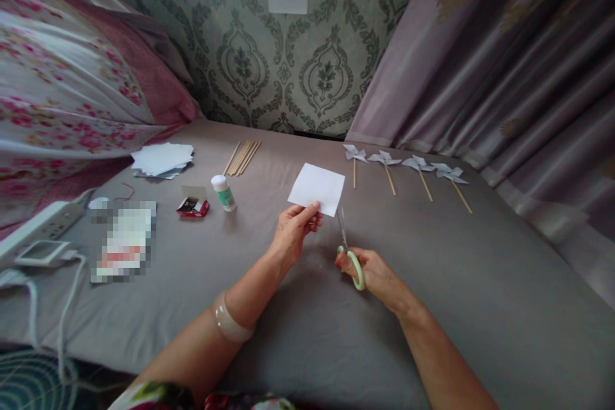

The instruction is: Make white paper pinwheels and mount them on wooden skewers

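Note:
A square sheet of white paper (317, 187) is pinched at its near edge by my left hand (296, 230), thumb on top, held up over the surface. My right hand (368, 269) grips a pair of scissors (356, 269) by pale green handles. The blades point up toward the paper's near right corner; whether they touch it I cannot tell. Beyond my right hand lie several white paper pinwheels (419, 163) on wooden sticks, in a row.
On the left are a stack of white paper (162, 159), loose wooden sticks (245, 158), a glue stick (223, 193), a small open red box (193, 206), and a blurred packet (125, 240). A power strip (45, 227) with cables runs along the left edge. Curtains (480, 51) hang at right.

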The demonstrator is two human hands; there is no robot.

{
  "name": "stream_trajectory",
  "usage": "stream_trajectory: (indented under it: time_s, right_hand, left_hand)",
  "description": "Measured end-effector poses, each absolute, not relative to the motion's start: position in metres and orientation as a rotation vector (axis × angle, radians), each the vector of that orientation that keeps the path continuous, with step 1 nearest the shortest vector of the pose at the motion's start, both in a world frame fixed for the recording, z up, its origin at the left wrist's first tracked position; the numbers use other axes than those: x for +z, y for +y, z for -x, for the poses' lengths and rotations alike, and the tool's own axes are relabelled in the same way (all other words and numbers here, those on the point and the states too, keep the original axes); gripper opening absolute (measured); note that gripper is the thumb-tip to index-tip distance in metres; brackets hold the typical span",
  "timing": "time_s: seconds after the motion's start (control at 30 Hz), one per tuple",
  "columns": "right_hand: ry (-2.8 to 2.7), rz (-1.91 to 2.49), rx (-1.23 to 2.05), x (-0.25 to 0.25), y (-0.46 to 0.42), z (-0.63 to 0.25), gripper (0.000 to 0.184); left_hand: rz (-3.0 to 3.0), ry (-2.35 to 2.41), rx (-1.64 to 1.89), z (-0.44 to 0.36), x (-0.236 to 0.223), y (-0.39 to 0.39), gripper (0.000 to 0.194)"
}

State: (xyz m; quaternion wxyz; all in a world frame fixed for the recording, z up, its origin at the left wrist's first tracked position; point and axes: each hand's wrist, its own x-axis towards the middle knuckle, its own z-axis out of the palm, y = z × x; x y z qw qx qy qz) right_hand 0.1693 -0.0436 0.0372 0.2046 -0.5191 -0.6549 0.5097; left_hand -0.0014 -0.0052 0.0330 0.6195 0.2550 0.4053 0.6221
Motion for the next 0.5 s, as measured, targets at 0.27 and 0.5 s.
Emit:
stream_trajectory:
  time_s: [0.27, 0.5]
  right_hand:
    - [-1.719, 1.375, 1.631, 0.0377, -0.0421, -0.1714, 0.067]
    - [-1.639, 1.338, 1.773, 0.0394, -0.0456, -0.1679, 0.067]
  left_hand:
    - [-0.604, 0.923, 1.399, -0.0001, 0.0352, -0.0081, 0.03]
    - [-0.604, 0.939, 1.386, -0.0014, 0.0364, -0.0095, 0.03]
